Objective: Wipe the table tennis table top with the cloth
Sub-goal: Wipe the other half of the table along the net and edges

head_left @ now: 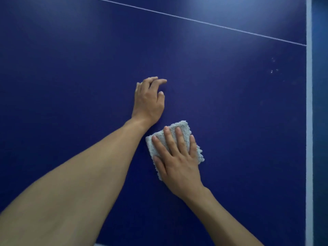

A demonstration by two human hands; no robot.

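Head view: a person's two bare forearms reach over a dark blue table tennis table top (pixel 71 68).
Cloth: a pale, folded terry cloth (pixel 184 126) lies flat on the surface, right of centre and near the person.
Right hand: the right hand (pixel 177 157) lies palm down on the cloth with straight, spread fingers. It presses the cloth rather than gripping it.
Left hand: the left hand (pixel 149 98) rests on the bare surface beyond the cloth. Its fingers are loosely curled and hold nothing.
Key relation: the left wrist lies just beside the cloth's far left corner, and whether they touch cannot be told. Open surface lies to the right and farther away.
Cloth axis: the folded pad is close to square, with no marked long axis, and it sits askew to the table lines.
Nearer hand: the right hand, already on the cloth.
Likely target: small pale specks (pixel 274 68) lie well apart from the cloth, toward the white edge band (pixel 309 103).
Markings: a thin white line (pixel 195 20) crosses the far surface.
Writing: no brand, label or lettering is visible.
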